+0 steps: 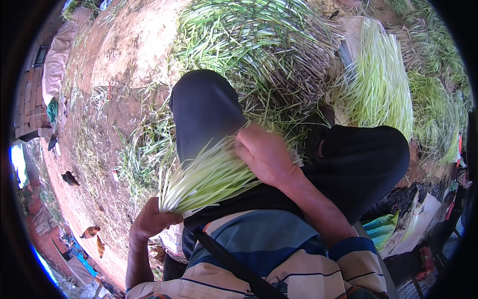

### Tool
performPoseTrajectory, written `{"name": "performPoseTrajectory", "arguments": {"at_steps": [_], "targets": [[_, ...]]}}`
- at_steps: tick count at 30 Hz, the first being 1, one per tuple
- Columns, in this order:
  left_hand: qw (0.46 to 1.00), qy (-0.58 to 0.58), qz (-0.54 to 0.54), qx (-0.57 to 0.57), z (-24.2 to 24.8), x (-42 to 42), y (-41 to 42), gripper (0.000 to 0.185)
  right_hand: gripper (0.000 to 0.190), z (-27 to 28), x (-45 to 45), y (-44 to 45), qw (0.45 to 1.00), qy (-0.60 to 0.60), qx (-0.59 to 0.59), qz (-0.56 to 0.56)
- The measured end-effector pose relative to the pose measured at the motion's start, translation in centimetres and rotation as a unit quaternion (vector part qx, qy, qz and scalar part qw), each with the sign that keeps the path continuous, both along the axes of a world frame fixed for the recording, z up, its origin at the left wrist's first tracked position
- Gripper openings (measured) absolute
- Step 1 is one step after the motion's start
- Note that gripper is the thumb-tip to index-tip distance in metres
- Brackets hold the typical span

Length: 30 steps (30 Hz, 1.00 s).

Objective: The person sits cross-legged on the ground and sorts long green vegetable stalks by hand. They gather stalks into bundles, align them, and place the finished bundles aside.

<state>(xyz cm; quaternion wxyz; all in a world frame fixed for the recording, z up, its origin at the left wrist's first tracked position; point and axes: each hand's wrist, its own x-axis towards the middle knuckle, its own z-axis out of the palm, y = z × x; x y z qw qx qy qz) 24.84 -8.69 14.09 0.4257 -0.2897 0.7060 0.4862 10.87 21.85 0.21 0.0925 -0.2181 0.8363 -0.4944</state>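
Observation:
A bundle of long pale green plant stalks (213,172) lies across my lap. My left hand (158,218) grips its whitish end, with the thumb over the stalks. My right hand (263,153) rests against the other end, fingers curled inward; its fingertips are partly hidden, so its hold on the stalks cannot be told. Beyond my knees lies a large heap of green leafy stalks (239,37) with brownish stems. To the right, a sorted pile of pale green stalks (384,82) is spread over a sheet.
Loose leaves (145,164) litter the earthen ground beside my left knee. More green stalks (433,108) lie at the far right. Several chickens, one of them brown (90,232), stand at the left. A green plastic bag (382,228) is near my right hip. A brick wall (31,101) borders the far left.

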Motion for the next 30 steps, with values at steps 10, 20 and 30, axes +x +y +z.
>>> {"name": "performPoseTrajectory", "arguments": {"at_steps": [10,20,30], "targets": [[1.000,0.011,-0.001,0.011,-0.6,0.6,-0.7,0.020,0.010,-2.6,-3.2,4.8,0.990,-0.041,0.034,-0.133],[1.000,0.002,0.003,-0.010,-1.0,1.0,-0.6,0.015,0.017,-6.5,-2.0,3.9,0.985,-0.157,0.029,-0.068],[1.000,0.021,0.020,0.009,-1.6,1.7,-1.0,0.014,0.021,-5.0,-4.9,7.8,0.942,-0.279,-0.101,-0.155]]}}
